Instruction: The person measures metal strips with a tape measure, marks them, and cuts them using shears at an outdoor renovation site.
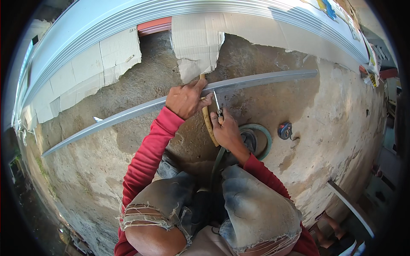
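A long grey metal bar (256, 80) lies across the ground in front of my knees, looking curved in this wide view. My left hand (185, 99) grips it near its middle, thumb and forefinger on the right side of the hold. In my right hand (227, 131) is a slim hand tool (217, 101) with a silver shaft and a dark handle. The shaft points up to the bar's near edge, close to my left fingertips; whether it touches is unclear. Beneath the bar runs a yellowish wooden stick (207, 121), partly covered by my left hand.
Right of my right hand lie a greenish hose (268, 138) and a dark blue tape measure (285, 130). Torn cardboard (198, 47) lines the far side under ribbed white metal panels (205, 7). Another bar (350, 207) sits at lower right, near a person's bare leg (335, 226).
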